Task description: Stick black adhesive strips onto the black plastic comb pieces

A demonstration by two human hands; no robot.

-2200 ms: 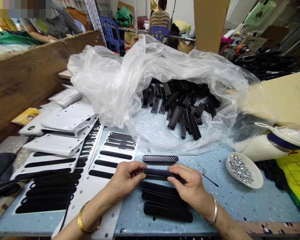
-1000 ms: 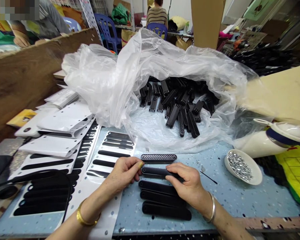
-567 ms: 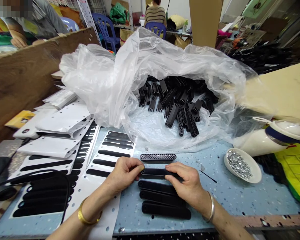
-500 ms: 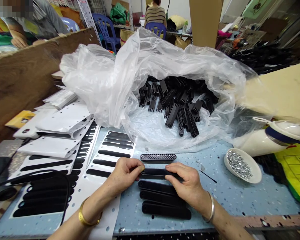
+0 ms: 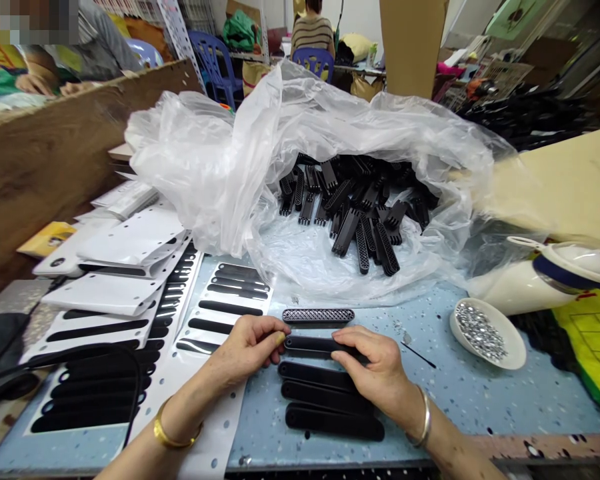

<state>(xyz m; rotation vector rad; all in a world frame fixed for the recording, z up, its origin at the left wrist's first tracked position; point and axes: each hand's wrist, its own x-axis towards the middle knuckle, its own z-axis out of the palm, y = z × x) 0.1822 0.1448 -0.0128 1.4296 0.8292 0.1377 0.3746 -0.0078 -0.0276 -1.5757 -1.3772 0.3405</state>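
My right hand [image 5: 377,363] is closed round the right end of a long black plastic bar [image 5: 310,345] with rounded ends, lying crosswise on the table. At the bar's left end my left hand [image 5: 260,340] has thumb and forefinger pinched together; whatever is between them is too small to make out. Just beyond lies a black bar with a lattice face [image 5: 319,316]. Several more smooth black bars [image 5: 333,420] lie in a row on the near side, partly under my right hand. Left of my left hand is a white backing sheet [image 5: 193,363] with black adhesive strips.
A clear plastic bag [image 5: 205,167] with many black bars [image 5: 347,230] spreads across the back. To the right stand a white bowl of small shiny metal pieces [image 5: 480,333], a white bottle [image 5: 505,287] and a thin black stick [image 5: 420,355]. Folded white sheets [image 5: 125,247] pile up left.
My left fingertips have drawn slightly left, so the bar's end shows more. A strip on the white sheet now shows a pale streak. My right hand keeps its hold.
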